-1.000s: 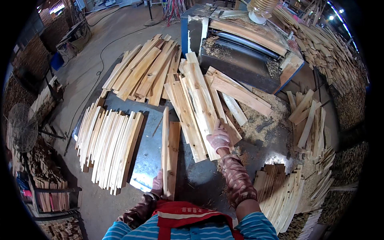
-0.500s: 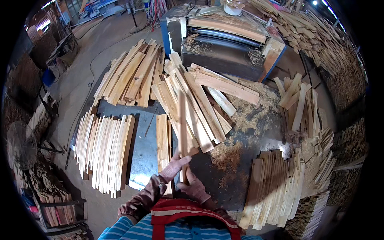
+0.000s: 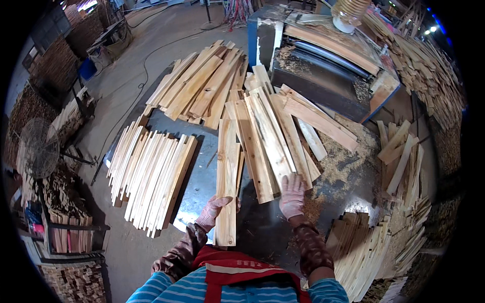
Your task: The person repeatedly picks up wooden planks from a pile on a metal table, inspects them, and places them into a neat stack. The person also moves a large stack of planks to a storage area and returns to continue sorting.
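Observation:
My left hand (image 3: 215, 210), in a pale pink glove, is closed around the edges of a long wooden board (image 3: 227, 174). Its thumb lies on top, and fingertips show at the far edge. The board points away from me, its near end close to my red apron. My right hand (image 3: 292, 196), gloved alike, rests with fingers stretched out over the near end of a board in the loose fanned pile (image 3: 268, 136). Under the held board, another narrow board (image 3: 239, 169) partly shows.
Left stands a neat row of narrow strips (image 3: 156, 177); behind it lies a heap of boards (image 3: 202, 83). A planer-like machine (image 3: 323, 65) stands at the far right. Sawdust (image 3: 343, 164) covers the table's right side, near more stacked strips (image 3: 358, 252). A fan (image 3: 39, 146) stands far left.
My right hand has left the held board and moved right to the pile. The board in my left hand has come down from its edge-on tilt and now shows its broad face. The view has shifted.

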Demonstrator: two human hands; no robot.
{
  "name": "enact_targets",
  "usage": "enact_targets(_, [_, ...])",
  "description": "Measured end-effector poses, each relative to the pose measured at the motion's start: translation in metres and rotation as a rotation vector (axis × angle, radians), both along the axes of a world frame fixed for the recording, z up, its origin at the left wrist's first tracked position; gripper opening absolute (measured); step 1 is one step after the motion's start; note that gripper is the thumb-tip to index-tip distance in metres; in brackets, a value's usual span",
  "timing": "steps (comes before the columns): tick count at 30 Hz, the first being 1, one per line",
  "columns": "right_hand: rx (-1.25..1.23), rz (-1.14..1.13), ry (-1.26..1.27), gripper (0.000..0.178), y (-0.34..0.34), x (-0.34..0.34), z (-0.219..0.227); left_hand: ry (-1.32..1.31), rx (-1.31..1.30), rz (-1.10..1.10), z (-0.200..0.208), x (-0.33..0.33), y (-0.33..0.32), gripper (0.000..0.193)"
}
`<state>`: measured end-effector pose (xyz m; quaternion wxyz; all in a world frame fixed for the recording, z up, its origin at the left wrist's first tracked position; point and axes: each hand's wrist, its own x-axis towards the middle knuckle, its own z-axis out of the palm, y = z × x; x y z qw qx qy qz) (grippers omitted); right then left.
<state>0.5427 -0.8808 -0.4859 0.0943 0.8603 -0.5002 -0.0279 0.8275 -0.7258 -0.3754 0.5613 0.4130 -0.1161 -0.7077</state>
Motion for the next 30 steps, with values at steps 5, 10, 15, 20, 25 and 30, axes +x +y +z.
enact_targets(5, [0.305,-0.344,-0.194,0.079,0.019,-0.021,0.067,-0.23,0.091,0.052,-0.009,0.002,0.006,0.041])
enact_targets(10, [0.411,-0.388,-0.275,0.096,0.071,-0.033,0.089,-0.939,0.499,-0.233,-0.191,0.036,0.059,0.047])
enact_targets(15, [0.389,-0.447,-0.448,0.09,0.125,-0.044,0.109,-1.462,0.451,-0.328,-0.055,-0.031,0.016,0.089])
enact_targets(20, [0.365,-0.163,-0.955,0.084,0.185,0.003,0.088,-0.429,-0.039,-0.242,-0.041,-0.058,-0.02,0.086])
enact_targets(25, [0.706,0.0,-1.016,0.09,0.181,0.024,0.121,-0.255,-0.071,0.014,-0.025,-0.077,-0.015,0.06])
enact_targets(30, [0.869,-0.181,-0.811,0.096,0.143,0.028,0.15,-0.296,-0.171,-0.166,-0.029,-0.107,0.012,0.058])
